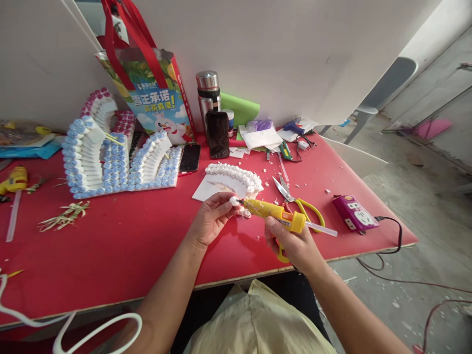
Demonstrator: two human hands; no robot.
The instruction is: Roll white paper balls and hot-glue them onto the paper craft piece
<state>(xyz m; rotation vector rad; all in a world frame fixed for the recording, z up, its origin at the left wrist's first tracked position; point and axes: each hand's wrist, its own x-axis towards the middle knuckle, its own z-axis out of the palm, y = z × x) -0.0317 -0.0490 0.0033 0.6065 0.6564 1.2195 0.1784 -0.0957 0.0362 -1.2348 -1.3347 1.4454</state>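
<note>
Center frame over the red tabletop (pixel 147 246), right hand (pixel 295 246) is gripping a yellow glue gun (pixel 275 214), its tip touching the small white cap (pixel 234 201) that the left hand (pixel 212 219) is pinching in its fingers.

This is a makeshift craft workshop. A red worktop (pixel 121 255) carries a yellow glue gun (pixel 275 212), scissors (pixel 295 199), a power strip (pixel 354 212) and scattered offcuts, with a half-built model of white strips and blue caps (pixel 110 157). Beside it lies a bare, dusty concrete floor (pixel 416 236).

Scissors (pixel 295 199) right of bead fan (pixel 236 178); phone (pixel 190 157) behind fan; power strip (pixel 354 212) far right.
</note>
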